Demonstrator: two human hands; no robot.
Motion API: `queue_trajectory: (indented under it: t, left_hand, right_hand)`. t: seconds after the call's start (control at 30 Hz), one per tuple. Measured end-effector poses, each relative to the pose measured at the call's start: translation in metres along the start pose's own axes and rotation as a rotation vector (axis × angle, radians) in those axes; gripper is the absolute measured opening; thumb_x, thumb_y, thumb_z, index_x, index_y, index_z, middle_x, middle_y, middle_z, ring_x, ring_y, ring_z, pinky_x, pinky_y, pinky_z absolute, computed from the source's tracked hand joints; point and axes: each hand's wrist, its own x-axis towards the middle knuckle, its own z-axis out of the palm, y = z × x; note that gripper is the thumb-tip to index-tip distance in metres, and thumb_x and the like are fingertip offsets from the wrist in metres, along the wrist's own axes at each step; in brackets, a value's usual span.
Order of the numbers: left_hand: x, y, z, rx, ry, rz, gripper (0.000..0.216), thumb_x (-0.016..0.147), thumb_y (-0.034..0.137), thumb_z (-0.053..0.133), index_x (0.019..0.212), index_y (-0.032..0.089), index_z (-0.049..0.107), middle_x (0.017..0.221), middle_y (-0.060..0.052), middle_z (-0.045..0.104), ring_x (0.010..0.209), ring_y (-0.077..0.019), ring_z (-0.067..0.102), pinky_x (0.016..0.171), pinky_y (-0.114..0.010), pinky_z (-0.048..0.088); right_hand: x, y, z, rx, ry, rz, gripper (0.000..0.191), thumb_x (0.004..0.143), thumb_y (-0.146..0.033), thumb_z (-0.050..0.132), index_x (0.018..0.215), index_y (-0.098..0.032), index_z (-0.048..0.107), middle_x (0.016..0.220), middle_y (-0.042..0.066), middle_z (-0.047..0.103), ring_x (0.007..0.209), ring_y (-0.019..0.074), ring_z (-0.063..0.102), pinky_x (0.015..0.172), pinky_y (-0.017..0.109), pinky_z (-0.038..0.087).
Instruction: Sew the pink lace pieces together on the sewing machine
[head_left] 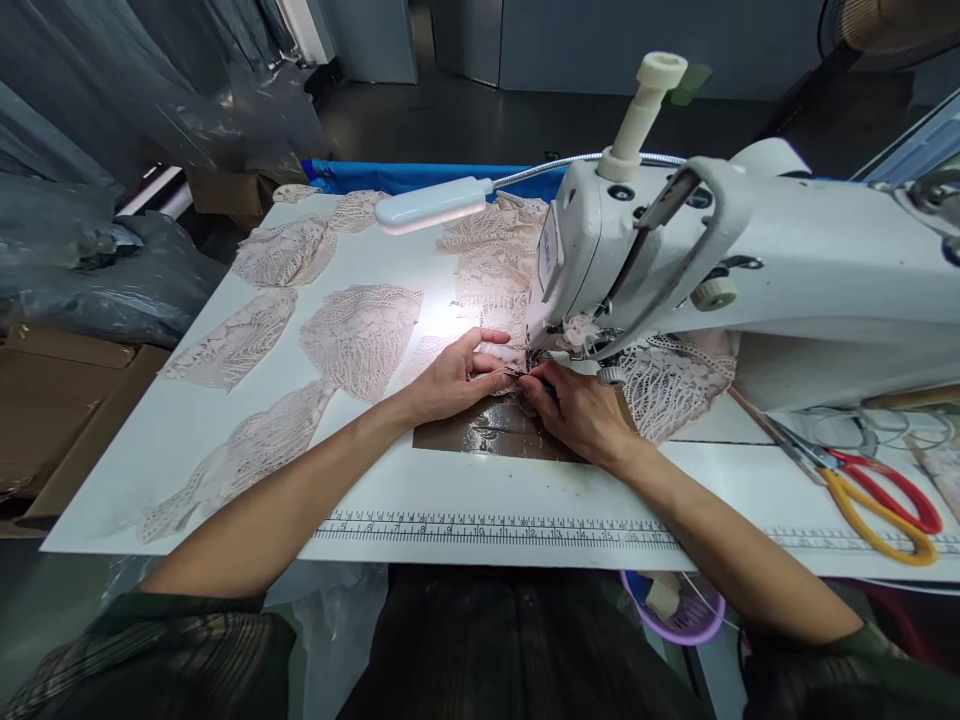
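My left hand (457,377) is at the sewing machine's needle area, its thumb and fingers closing on the edge of a pale pink lace piece (499,310). From the other side, my right hand (581,410) pinches a small dark tool (551,378) with a thin metal tip. Its kind is mostly hidden by my fingers. The tip comes close to my left thumb, just in front of the presser foot (534,358). White sewing machine (652,250) parts stand over the lace. More lace (675,385) spreads out beneath the arm on the right.
Several lace pieces (360,335) lie across the white table (375,470) on the left. A lamp (431,205) lights the work. Scissors (874,490) with red and yellow handles rest at right. A ruler strip (480,530) runs along the front edge; a purple basket (701,625) sits below.
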Motion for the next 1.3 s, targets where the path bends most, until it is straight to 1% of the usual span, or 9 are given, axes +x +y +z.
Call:
queue_trajectory:
  t: [0.3,0.4,0.5,0.57,0.67,0.8,1.0,1.1,1.3]
  left_hand:
    - [0.000,-0.005,0.000,0.129,-0.037,0.062,0.047,0.088,0.036,0.064,0.126,0.016,0.044,0.080,-0.002,0.072,0.069,-0.0123,0.064,0.067,-0.025,0.047]
    - [-0.004,-0.007,-0.001,0.342,-0.054,0.236,0.048,0.089,0.035,0.063,0.128,0.017,0.043,0.088,-0.005,0.074,0.079,-0.0156,0.068,0.076,-0.029,0.051]
    - [-0.007,-0.009,-0.002,0.706,-0.073,0.508,0.043,0.084,0.032,0.068,0.122,0.018,0.054,0.094,-0.008,0.072,0.085,-0.0201,0.067,0.078,-0.034,0.052]
    - [-0.007,-0.010,-0.002,0.906,-0.099,0.645,0.028,0.083,0.028,0.067,0.109,0.018,0.063,0.093,-0.009,0.070,0.084,-0.0215,0.065,0.076,-0.036,0.052]
    - [-0.005,-0.011,0.000,1.004,-0.117,0.735,0.012,0.087,0.021,0.060,0.095,0.020,0.069,0.089,-0.008,0.068,0.081,-0.0200,0.063,0.073,-0.037,0.053]
    - [-0.002,-0.012,0.005,0.932,-0.003,0.748,0.015,0.092,0.021,0.053,0.096,0.017,0.067,0.091,-0.009,0.071,0.087,-0.0194,0.066,0.077,-0.037,0.057]
    - [-0.004,-0.009,0.010,0.888,0.138,0.712,0.016,0.095,0.021,0.049,0.101,0.017,0.063,0.101,-0.009,0.073,0.093,-0.0178,0.069,0.078,-0.033,0.059]
    - [-0.004,-0.010,0.010,0.891,0.115,0.738,0.015,0.094,0.019,0.051,0.101,0.017,0.064,0.101,-0.009,0.073,0.095,-0.0183,0.069,0.079,-0.034,0.059]
    - [0.000,-0.013,0.008,0.998,-0.042,0.713,0.014,0.091,0.020,0.052,0.094,0.018,0.066,0.098,-0.008,0.074,0.090,-0.0197,0.068,0.082,-0.038,0.054]
  right_hand:
    - [0.002,-0.003,0.009,-0.037,0.182,-0.031,0.050,0.102,-0.047,0.029,0.088,-0.017,0.066,0.076,0.009,0.071,0.062,0.0181,0.060,0.053,0.028,0.029]
    - [-0.009,0.001,-0.003,-0.011,0.226,-0.173,0.051,0.103,-0.047,0.027,0.093,-0.016,0.067,0.074,0.008,0.071,0.060,0.0169,0.059,0.054,0.028,0.032]
    - [-0.027,0.008,-0.014,0.034,0.167,-0.368,0.046,0.102,-0.044,0.032,0.097,-0.017,0.068,0.075,0.007,0.070,0.063,0.0163,0.060,0.057,0.028,0.035]
    - [-0.041,0.014,-0.020,0.046,0.108,-0.411,0.041,0.101,-0.042,0.037,0.096,-0.017,0.068,0.074,0.006,0.069,0.063,0.0160,0.059,0.055,0.028,0.035]
    - [-0.055,0.023,-0.026,0.045,0.040,-0.386,0.036,0.097,-0.043,0.045,0.094,-0.017,0.070,0.081,0.008,0.069,0.074,0.0196,0.061,0.060,0.030,0.040]
    - [-0.050,0.031,-0.024,0.155,0.048,-0.341,0.027,0.095,-0.036,0.051,0.095,-0.019,0.071,0.103,0.013,0.066,0.102,0.0264,0.058,0.087,0.043,0.048]
    - [-0.022,0.035,-0.005,0.140,-0.014,-0.277,0.037,0.094,-0.024,0.044,0.124,-0.017,0.066,0.104,0.014,0.061,0.092,0.0242,0.057,0.077,0.040,0.051]
    - [-0.021,0.037,-0.002,0.113,-0.069,-0.280,0.040,0.092,-0.021,0.046,0.127,-0.021,0.066,0.100,0.012,0.058,0.087,0.0225,0.054,0.073,0.037,0.050]
    - [-0.033,0.034,-0.007,0.170,-0.041,-0.375,0.042,0.085,-0.013,0.048,0.121,-0.015,0.070,0.097,0.014,0.055,0.093,0.0250,0.052,0.084,0.042,0.050]
